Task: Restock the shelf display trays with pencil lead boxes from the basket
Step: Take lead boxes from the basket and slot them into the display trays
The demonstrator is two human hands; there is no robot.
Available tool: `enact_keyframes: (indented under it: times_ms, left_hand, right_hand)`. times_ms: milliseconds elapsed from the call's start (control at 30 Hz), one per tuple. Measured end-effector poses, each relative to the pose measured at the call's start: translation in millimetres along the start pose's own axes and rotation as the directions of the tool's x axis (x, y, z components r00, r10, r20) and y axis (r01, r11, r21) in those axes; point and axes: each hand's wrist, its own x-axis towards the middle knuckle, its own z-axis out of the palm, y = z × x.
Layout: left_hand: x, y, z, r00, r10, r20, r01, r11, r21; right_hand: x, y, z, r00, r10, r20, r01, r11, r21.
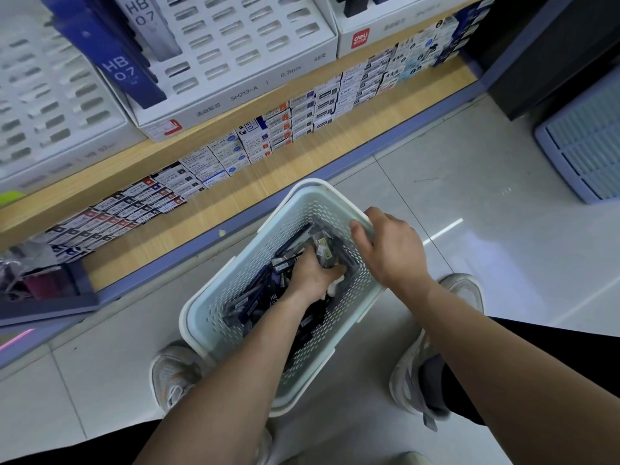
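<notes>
A pair of grey fabric shoes (174, 374) stands on glossy pale floor tiles (436, 182), one either side of a mint-green perforated plastic basket (292, 216). The left forearm hides much of the basket's near inside. In it the left hand (312, 275) curls its fingers round a bunch of slim dark-navy pencil lead boxes (323, 251), fingertips out of sight. More boxes lie jumbled, their labels mostly unreadable. The right hand (392, 250) grips the far right rim, thumb inside. Beyond, white slotted cardboard display trays (255, 38) sit on a wooden shelf (235, 196), cut off by the frame's top edge.
</notes>
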Motion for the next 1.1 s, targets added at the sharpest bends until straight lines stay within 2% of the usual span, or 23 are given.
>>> enact_keyframes:
  times_ms: [100, 267, 567, 700, 800, 900, 967, 1033, 1100]
  left_hand:
    - [-1.8, 0.6, -0.1, 0.999, 0.022, 0.023, -0.022, 1.0, -0.004]
    - [-8.5, -1.0, -9.4, 0.998, -0.01, 0.056, 0.015, 0.995, -0.102]
    - [-40.7, -3.6, -40.9, 0.996, -0.07, 0.055, 0.074, 0.994, -0.076]
    - [-65.7, 3.5, -55.7, 0.996, -0.085, 0.041, 0.088, 0.992, -0.094]
    - [-89.0, 18.8, -65.6, 0.999, -0.03, 0.028, 0.031, 0.998, -0.059]
    - [-116.7, 41.1, -78.5, 0.999, 0.035, 0.021, -0.032, 0.994, -0.109]
    - [-140.1, 61.2, -88.1, 0.997, 0.08, -0.005, -0.08, 0.987, -0.139]
    - [-162.2, 80.1, -97.8, 0.992, 0.122, -0.027, -0.125, 0.971, -0.203]
    - [-189.0, 101.0, -107.8, 0.984, 0.173, -0.04, -0.177, 0.94, -0.293]
  right_hand:
    - [0.2, 0.6, 0.2, 1.0, 0.006, 0.001, -0.006, 1.0, 0.003]
    - [0.0, -0.6, -2.1, 1.0, 0.005, 0.002, -0.005, 1.0, 0.003]
    - [-0.4, 1.1, -2.5, 1.0, -0.006, 0.029, 0.006, 1.0, -0.019]
    - [-2.5, -0.8, -12.7, 0.997, -0.006, 0.079, 0.004, 1.0, 0.024]
    - [-10.3, -11.2, -28.4, 1.0, -0.031, 0.001, 0.031, 0.999, -0.011]
    - [-22.9, -38.4, -53.2, 0.988, -0.14, -0.062, 0.139, 0.99, -0.03]
    - [-34.2, -62.1, -73.1, 0.982, -0.185, 0.042, 0.18, 0.977, 0.116]
    - [-48.8, -87.3, -95.0, 0.955, -0.177, 0.237, 0.076, 0.921, 0.381]
    - [-63.6, -107.7, -117.8, 0.931, -0.209, 0.298, 0.001, 0.82, 0.572]
